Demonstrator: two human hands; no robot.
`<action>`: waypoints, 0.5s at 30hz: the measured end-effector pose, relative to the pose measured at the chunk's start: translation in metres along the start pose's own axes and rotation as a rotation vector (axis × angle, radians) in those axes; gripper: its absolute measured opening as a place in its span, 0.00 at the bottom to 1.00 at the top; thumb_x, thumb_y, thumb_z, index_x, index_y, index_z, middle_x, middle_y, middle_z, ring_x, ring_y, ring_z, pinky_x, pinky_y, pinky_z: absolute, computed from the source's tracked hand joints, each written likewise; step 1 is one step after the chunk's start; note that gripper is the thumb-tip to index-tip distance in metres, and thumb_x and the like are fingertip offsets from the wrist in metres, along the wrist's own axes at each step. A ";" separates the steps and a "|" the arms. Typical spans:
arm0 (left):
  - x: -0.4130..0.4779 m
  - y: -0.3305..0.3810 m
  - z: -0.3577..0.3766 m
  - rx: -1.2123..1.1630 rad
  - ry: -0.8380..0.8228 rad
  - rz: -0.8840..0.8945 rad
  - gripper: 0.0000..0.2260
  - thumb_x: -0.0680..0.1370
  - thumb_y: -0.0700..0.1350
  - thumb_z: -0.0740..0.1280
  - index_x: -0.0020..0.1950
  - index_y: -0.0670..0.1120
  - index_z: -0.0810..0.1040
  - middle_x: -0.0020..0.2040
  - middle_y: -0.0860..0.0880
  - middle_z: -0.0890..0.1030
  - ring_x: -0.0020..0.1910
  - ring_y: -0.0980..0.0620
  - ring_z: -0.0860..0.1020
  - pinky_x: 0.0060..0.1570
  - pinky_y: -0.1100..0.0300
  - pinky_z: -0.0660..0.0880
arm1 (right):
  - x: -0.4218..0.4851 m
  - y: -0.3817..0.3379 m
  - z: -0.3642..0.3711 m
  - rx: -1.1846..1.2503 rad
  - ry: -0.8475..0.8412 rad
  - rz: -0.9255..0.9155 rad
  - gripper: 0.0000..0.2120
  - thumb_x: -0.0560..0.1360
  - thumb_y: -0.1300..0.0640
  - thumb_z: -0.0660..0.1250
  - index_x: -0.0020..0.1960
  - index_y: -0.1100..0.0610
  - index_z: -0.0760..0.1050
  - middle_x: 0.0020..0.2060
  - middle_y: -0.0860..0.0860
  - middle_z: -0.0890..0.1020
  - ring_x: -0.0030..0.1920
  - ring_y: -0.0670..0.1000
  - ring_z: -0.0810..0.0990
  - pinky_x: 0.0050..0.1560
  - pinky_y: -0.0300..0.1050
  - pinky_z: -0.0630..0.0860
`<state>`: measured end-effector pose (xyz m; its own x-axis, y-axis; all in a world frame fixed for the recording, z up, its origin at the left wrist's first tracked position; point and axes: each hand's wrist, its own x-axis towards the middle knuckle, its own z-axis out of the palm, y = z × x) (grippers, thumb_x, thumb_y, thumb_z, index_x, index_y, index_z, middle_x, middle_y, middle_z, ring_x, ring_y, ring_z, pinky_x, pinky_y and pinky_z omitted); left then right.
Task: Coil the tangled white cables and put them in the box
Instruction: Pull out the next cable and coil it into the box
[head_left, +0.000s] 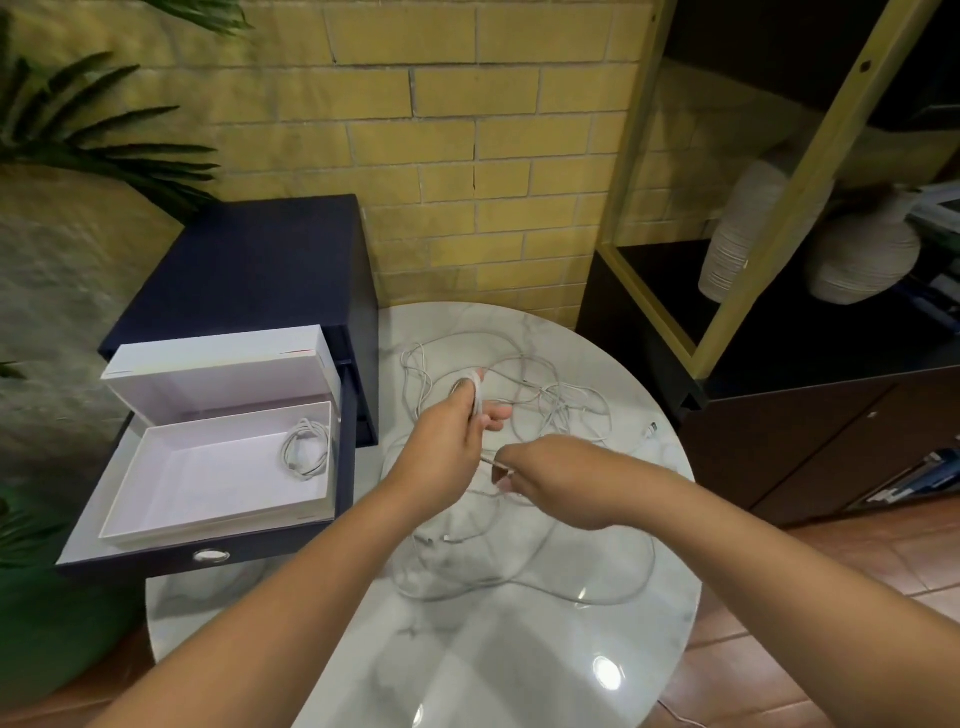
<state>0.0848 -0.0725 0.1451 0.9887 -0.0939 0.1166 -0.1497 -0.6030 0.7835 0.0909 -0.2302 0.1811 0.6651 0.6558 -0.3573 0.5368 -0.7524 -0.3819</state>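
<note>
Cable is gripped in turns by the left hand and pinched just rightward by the right hand.

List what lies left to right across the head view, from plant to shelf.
Palm leaves, white box, left hand gripping cable loops, right hand pinching cable strand, loose plug, tall ribbed vase, round ribbed vase.

Indoor light, moderate, from above. Hard glare spots on the glossy round white marble tabletop, near edge. Soft shadows beneath the arms. Left hand and right hand slightly motion-blurred. Thin white cables low-contrast against the marble. Yellow-framed black shelf leans: wide-angle distortion. Left corners dim.
</note>
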 end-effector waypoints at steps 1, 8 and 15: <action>-0.002 -0.004 0.000 0.061 -0.039 0.004 0.20 0.83 0.39 0.54 0.75 0.45 0.60 0.55 0.55 0.80 0.51 0.61 0.78 0.53 0.64 0.75 | -0.001 0.001 -0.006 -0.027 0.049 -0.003 0.10 0.82 0.52 0.57 0.59 0.55 0.71 0.47 0.48 0.79 0.46 0.52 0.76 0.44 0.48 0.72; -0.009 -0.015 -0.003 0.153 -0.190 -0.021 0.18 0.82 0.55 0.54 0.68 0.46 0.67 0.47 0.52 0.81 0.47 0.63 0.78 0.49 0.63 0.74 | 0.003 0.027 -0.029 -0.148 0.354 0.021 0.05 0.79 0.51 0.62 0.48 0.53 0.71 0.39 0.44 0.76 0.40 0.49 0.75 0.40 0.48 0.74; -0.008 -0.009 -0.008 0.185 -0.228 0.013 0.13 0.83 0.52 0.54 0.40 0.52 0.68 0.35 0.55 0.77 0.39 0.57 0.76 0.43 0.56 0.73 | 0.005 0.037 -0.025 -0.143 0.471 -0.072 0.09 0.81 0.54 0.59 0.51 0.55 0.76 0.46 0.48 0.80 0.45 0.48 0.76 0.44 0.47 0.73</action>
<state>0.0783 -0.0602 0.1424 0.9636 -0.2656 -0.0309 -0.1810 -0.7330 0.6558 0.1269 -0.2567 0.1860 0.7680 0.6323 0.1024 0.6343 -0.7286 -0.2585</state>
